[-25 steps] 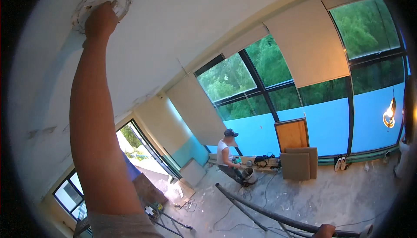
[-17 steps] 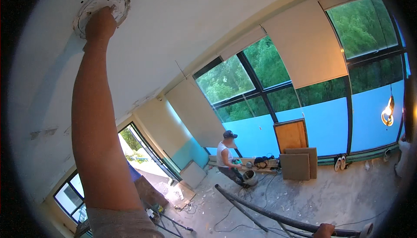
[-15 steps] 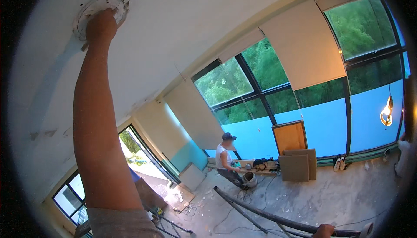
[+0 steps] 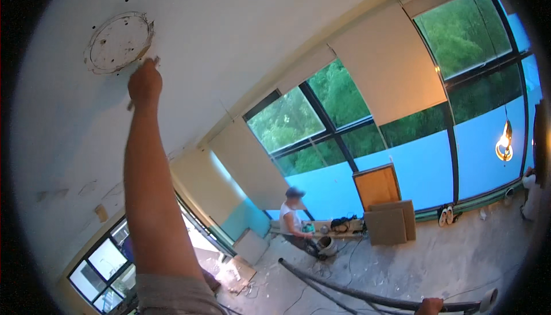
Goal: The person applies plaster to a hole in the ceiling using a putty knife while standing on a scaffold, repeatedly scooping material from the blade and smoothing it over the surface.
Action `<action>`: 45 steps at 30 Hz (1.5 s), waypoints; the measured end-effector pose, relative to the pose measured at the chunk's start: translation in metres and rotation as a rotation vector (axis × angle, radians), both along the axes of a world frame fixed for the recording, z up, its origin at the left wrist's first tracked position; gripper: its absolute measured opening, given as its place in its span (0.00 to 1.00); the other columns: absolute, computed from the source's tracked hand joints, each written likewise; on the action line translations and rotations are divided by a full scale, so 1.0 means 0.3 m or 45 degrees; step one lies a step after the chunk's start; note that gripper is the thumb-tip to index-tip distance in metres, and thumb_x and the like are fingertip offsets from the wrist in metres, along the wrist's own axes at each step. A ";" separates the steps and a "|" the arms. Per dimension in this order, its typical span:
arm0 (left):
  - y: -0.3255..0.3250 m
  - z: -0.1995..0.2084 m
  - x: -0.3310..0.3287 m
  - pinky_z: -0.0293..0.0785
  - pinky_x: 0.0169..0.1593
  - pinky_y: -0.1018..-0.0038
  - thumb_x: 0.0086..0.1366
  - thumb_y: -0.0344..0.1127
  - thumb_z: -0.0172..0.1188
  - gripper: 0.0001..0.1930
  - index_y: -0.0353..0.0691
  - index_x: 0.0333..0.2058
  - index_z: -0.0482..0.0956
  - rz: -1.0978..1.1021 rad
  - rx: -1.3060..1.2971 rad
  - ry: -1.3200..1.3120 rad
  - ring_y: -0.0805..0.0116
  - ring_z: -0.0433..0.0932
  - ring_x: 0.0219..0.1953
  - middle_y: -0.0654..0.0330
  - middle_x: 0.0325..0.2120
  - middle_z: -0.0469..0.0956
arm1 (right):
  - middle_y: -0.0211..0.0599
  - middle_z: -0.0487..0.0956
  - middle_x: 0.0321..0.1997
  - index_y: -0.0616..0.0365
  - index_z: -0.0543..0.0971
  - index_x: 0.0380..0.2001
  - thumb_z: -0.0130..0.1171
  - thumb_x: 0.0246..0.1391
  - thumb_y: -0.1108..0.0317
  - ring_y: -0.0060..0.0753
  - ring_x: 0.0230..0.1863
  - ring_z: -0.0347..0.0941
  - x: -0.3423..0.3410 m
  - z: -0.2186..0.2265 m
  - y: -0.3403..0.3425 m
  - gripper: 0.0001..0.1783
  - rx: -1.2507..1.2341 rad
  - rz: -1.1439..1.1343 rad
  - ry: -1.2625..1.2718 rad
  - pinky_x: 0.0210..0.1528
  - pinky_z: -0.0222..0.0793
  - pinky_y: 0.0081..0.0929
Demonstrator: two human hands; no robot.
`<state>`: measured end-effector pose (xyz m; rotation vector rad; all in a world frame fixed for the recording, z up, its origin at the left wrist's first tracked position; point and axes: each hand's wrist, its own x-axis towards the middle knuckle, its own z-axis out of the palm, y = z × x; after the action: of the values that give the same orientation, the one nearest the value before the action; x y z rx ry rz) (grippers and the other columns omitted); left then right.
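Near me, low down toward 5 o'clock, the person's right hand (image 4: 430, 306) is wrapped tight around a long dark bar (image 4: 390, 302). The left arm goes way up, and the left hand (image 4: 144, 83) is at 10 o'clock, curled in a fist. That grip is closed on a small thin thing (image 4: 130, 106) that pokes out under it; I can't tell what it is. The fist is just beside a round mark (image 4: 119, 42) on the ceiling (image 4: 218, 22), at the mark's own 5 o'clock. I can't tell if they touch. The mark has little dark holes in it.

Farther off, at 6 o'clock, a co-worker (image 4: 291, 218) in a cap is by a bucket (image 4: 327, 247). Brown boards (image 4: 387, 227) lean at 4 o'clock. A glowing lamp (image 4: 504, 148) hangs at 3 o'clock, before big windows (image 4: 464, 33).
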<state>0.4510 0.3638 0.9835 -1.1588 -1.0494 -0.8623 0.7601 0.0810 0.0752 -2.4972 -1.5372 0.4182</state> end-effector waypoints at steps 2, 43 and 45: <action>0.079 -0.091 0.019 0.73 0.38 0.60 0.60 0.33 0.45 0.11 0.41 0.38 0.73 -0.031 -0.023 -0.006 0.51 0.77 0.34 0.50 0.32 0.77 | 0.44 0.79 0.28 0.53 0.80 0.23 0.53 0.40 0.60 0.47 0.33 0.76 -0.003 0.048 -0.020 0.11 0.003 -0.069 0.037 0.35 0.71 0.40; -1.180 -3.387 -1.149 0.71 0.48 0.66 0.48 0.44 0.55 0.21 0.40 0.41 0.77 0.390 -3.357 0.121 0.59 0.74 0.46 0.46 0.43 0.74 | 0.41 0.79 0.33 0.53 0.77 0.32 0.62 0.35 0.50 0.44 0.38 0.76 -0.086 0.171 0.034 0.22 -0.348 -0.053 -0.102 0.40 0.71 0.37; -1.175 -3.438 -1.155 0.70 0.48 0.65 0.44 0.42 0.55 0.28 0.35 0.46 0.73 0.548 -3.073 -1.047 0.54 0.74 0.45 0.43 0.41 0.74 | 0.41 0.79 0.35 0.53 0.77 0.33 0.62 0.35 0.51 0.44 0.40 0.75 -0.112 0.186 0.037 0.22 -0.355 -0.050 -0.106 0.42 0.70 0.38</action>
<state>0.1044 0.0114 -0.0479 -2.1374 -3.0631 1.0556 0.7264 0.0921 0.1310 -2.7819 -1.5517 0.5646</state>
